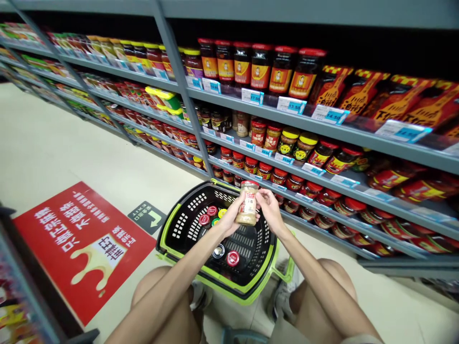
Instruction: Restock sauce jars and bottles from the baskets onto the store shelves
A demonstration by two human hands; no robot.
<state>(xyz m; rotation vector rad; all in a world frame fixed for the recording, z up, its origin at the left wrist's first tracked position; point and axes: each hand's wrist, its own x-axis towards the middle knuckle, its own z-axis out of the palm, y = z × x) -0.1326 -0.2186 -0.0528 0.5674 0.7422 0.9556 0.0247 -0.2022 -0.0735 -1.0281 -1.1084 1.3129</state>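
Observation:
A glass jar (247,204) with a red lid, a pale label and beige contents stands nearly upright above the shopping basket. My left hand (231,217) is wrapped round its left side. On the jar's right side, the bent fingers of my right hand (269,209) touch it near the label. Below is the black basket with a lime-green rim (229,292). Several jars lie or stand inside it, among them a red-lidded jar (233,258), a jar with a dark and silver lid (218,251) and a yellow-lidded jar (222,213). My forearms partly hide the basket's inside.
Grey shelves (322,119) full of sauce jars and price tags run along the front and right. A red floor sign (53,267) and an exit sign (147,217) lie left of the basket. Another shelf edge (25,286) borders the lower left. My knees flank the basket.

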